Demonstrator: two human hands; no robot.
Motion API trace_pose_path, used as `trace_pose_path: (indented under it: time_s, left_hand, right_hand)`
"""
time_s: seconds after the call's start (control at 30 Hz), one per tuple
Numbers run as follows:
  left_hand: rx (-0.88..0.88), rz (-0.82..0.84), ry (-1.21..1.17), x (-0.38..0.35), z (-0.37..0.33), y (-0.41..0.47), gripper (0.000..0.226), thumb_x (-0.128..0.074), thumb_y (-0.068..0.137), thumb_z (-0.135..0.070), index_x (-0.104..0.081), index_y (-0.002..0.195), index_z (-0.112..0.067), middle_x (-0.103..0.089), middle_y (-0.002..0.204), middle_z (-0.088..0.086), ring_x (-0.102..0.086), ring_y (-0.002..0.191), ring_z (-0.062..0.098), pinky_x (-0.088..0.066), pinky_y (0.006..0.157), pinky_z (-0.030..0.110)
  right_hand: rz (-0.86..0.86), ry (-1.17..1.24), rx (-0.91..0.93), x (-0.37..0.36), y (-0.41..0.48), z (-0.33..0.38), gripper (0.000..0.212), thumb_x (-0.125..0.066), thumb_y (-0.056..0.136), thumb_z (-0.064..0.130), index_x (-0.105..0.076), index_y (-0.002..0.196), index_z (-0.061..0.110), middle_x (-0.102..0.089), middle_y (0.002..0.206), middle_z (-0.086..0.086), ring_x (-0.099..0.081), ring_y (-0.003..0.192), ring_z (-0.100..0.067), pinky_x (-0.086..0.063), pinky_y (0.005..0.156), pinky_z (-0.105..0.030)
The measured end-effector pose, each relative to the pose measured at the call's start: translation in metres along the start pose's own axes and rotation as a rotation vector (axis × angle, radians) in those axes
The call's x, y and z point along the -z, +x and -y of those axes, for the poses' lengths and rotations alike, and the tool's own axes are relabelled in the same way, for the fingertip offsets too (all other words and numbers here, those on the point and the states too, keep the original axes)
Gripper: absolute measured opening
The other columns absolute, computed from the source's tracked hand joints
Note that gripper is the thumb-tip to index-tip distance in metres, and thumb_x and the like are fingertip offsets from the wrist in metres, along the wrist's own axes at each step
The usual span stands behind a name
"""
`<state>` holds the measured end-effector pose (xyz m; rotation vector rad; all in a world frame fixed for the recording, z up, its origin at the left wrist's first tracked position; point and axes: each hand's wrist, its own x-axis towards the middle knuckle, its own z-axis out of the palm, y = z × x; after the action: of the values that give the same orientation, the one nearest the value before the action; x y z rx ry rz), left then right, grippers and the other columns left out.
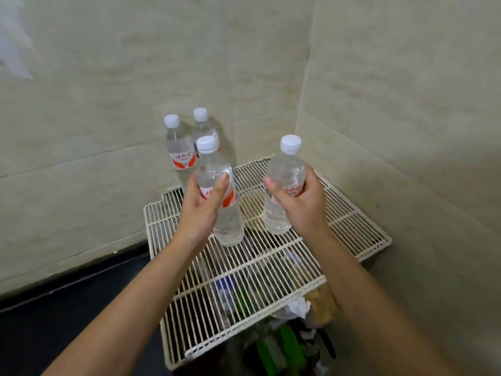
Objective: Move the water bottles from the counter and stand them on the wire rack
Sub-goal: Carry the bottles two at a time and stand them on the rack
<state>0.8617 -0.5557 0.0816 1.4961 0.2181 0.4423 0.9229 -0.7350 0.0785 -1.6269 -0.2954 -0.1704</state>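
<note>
My left hand [202,206] wraps a clear plastic water bottle with a white cap [229,226] and my right hand [296,203] grips a second clear bottle [283,169]. My fingers cover much of both red labels, and I cannot tell whether either base touches the cream wire rack [352,221]. Two more capped bottles [180,147] stand behind by the tiled wall, their bases hidden, and blurred green clutter [291,346] lies below the rack's near edge.

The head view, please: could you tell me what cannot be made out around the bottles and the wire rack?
Bases of the rear bottles: hidden behind the left hand and left bottle; on the wire rack or not, unclear.
Label of the right bottle: mostly covered by the right hand.
The items under the rack: blurred behind its wires.
</note>
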Motion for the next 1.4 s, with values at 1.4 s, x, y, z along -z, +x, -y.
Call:
trace_pose_path:
  time_s: [1.4]
  left_hand:
    - [-0.326,0.177,1.195,-0.031,-0.076,0.212,0.05,-0.083,0.076,-0.042,-0.072,0.12,-0.02,-0.075,0.11,0.004,-0.068,0.094,0.019,-0.053,0.081,0.032]
  right_hand:
    - [0.443,-0.508,0.151,0.03,0.179,0.009,0.033,-0.057,0.1,0.044,-0.065,0.123,0.022,-0.072,0.111,0.003,-0.068,0.098,-0.014,-0.057,0.086,-0.038]
